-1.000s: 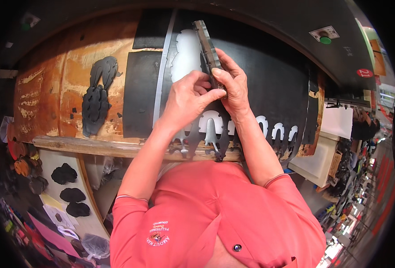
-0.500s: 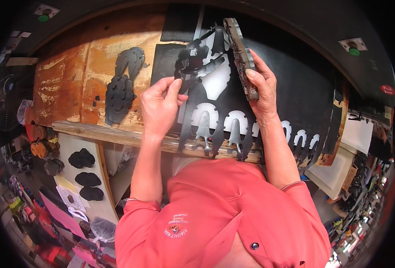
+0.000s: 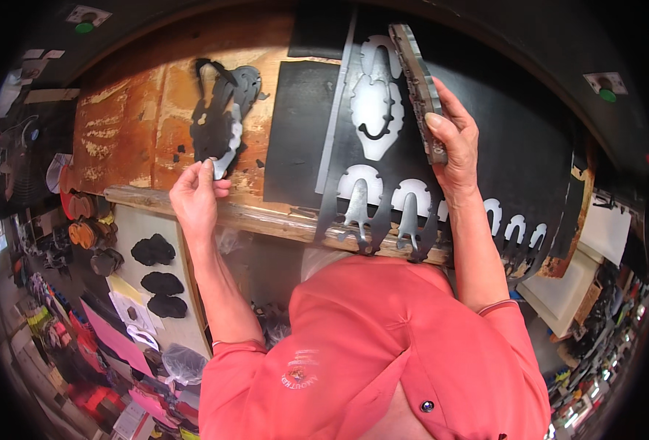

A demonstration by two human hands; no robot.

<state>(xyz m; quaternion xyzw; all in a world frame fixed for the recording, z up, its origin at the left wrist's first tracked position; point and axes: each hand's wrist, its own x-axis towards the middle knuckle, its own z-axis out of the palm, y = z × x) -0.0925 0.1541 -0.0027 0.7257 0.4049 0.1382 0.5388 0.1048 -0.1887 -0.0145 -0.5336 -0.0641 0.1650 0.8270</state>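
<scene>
Pinched between the fingertips of my left hand [image 3: 195, 202] is a thin black cut-out piece [image 3: 213, 132] with notched edges and a shiny lower side. It hangs over a stack of similar black cut-outs [image 3: 247, 86] on the left of the worktop and hides part of them. My right hand [image 3: 456, 143] grips a long cutting die [image 3: 418, 92], tilted up on its narrow side, with notched metal edges. Under and beside the die lies a black sheet [image 3: 522, 147] with shaped openings, through which a white surface [image 3: 372, 110] shows.
The worn wooden worktop [image 3: 130, 139] has a raised wooden front edge [image 3: 141, 199]. A black rectangular sheet [image 3: 295, 132] lies mid-table. Cut strips of black sheet [image 3: 372, 231] droop over the front edge. Black pieces [image 3: 153, 250] sit on a pale panel below left.
My left hand has moved left with the black cut-out, from over the white openings to above the stack. My right hand still holds the die tilted up.
</scene>
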